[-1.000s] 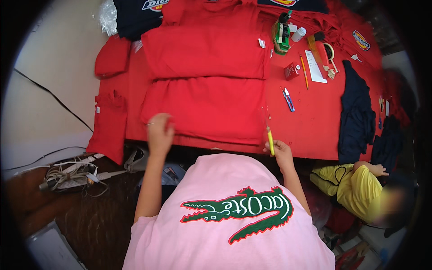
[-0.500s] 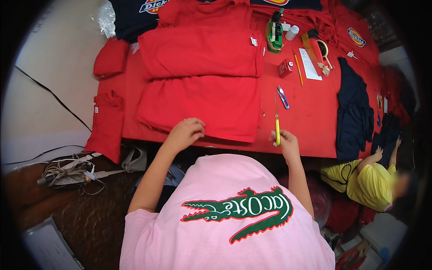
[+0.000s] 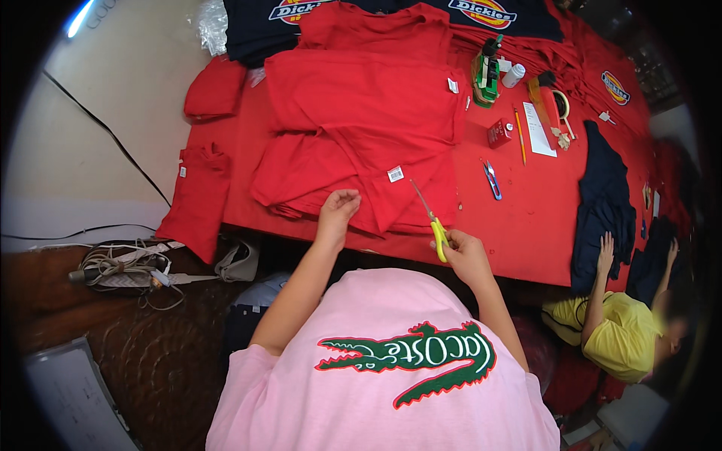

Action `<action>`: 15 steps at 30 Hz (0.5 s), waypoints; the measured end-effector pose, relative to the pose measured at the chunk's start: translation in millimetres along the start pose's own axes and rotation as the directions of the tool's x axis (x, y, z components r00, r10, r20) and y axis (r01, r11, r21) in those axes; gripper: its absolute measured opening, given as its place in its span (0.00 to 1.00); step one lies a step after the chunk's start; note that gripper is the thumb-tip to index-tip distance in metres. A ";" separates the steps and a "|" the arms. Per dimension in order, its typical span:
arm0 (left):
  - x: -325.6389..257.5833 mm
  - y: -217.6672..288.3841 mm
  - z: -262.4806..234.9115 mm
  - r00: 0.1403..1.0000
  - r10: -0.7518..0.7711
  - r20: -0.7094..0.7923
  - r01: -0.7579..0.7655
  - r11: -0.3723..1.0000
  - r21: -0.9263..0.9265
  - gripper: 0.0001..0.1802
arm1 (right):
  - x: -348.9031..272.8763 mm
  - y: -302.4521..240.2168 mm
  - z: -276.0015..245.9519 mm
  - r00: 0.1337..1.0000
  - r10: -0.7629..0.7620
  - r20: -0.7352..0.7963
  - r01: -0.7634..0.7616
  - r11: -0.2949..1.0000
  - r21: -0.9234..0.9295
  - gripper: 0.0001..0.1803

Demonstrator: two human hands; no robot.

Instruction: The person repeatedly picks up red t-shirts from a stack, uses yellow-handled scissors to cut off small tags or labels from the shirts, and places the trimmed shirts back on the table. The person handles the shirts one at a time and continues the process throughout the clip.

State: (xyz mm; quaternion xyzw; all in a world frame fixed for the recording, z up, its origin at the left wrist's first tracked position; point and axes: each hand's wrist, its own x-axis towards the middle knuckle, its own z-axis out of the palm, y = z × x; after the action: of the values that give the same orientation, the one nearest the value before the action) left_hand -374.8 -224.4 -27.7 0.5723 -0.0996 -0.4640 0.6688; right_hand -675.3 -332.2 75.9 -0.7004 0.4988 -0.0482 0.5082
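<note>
Scissors (image 3: pixel 431 219), yellow-handled: gripped in right hand (image 3: pixel 465 255), blades over folded red garment (image 3: pixel 376 143) on desk (image 3: pixel 526 225). Left hand (image 3: pixel 338 210): loosely curled, holding nothing, resting at garment's near hem beside white tag (image 3: pixel 395 174). Step judged: trimming; next calls for pinching the tag taut.

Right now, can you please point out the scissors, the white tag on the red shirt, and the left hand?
scissors (image 3: pixel 438 234): head view, on the yellow handle in the right hand.
white tag (image 3: pixel 395 174): head view, on the tag's middle.
left hand (image 3: pixel 338 208): head view, on its back.
</note>
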 end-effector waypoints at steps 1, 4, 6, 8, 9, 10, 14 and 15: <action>8.6 -14.0 4.7 0.986 0.160 -0.041 -0.158 0.987 0.035 0.14 | 0.8 -9.3 2.2 1.000 0.005 0.030 -0.003 0.997 -0.083 0.16; 31.2 -7.7 32.8 0.974 0.217 -0.064 -0.211 0.974 0.088 0.15 | 2.6 -25.5 7.9 0.998 -0.056 0.009 0.056 0.978 -0.202 0.20; 42.3 1.6 35.5 0.984 0.177 0.009 -0.177 0.979 0.101 0.15 | 4.4 -34.4 9.8 0.993 -0.114 0.011 0.112 0.954 -0.279 0.19; 43.8 9.5 34.1 0.995 0.090 0.052 -0.095 0.989 0.115 0.15 | 4.1 -43.3 10.0 0.982 -0.189 -0.002 0.179 0.930 -0.322 0.19; 38.3 18.3 36.5 0.998 0.017 0.066 -0.025 0.992 0.125 0.16 | 4.6 -46.0 8.5 0.975 -0.222 -0.015 0.204 0.918 -0.341 0.19; 31.6 24.3 38.8 0.995 -0.056 0.077 0.045 0.990 0.136 0.17 | 4.9 -46.7 7.3 0.969 -0.248 -0.026 0.222 0.906 -0.362 0.19; -13.5 53.6 58.6 0.976 0.017 0.217 -0.034 0.996 0.078 0.29 | 1.9 -50.7 2.4 0.945 -0.321 -0.060 0.274 0.879 -0.391 0.20; -26.2 64.1 67.0 0.966 0.086 0.244 -0.100 0.994 0.047 0.31 | 0.3 -52.2 1.7 0.940 -0.336 -0.062 0.289 0.877 -0.385 0.21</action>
State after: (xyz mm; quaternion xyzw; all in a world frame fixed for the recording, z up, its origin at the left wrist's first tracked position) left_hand -401.2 -255.8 59.5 0.5257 -0.2208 -0.4953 0.6554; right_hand -640.3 -332.0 114.6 -0.8504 0.4103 -0.0791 0.3197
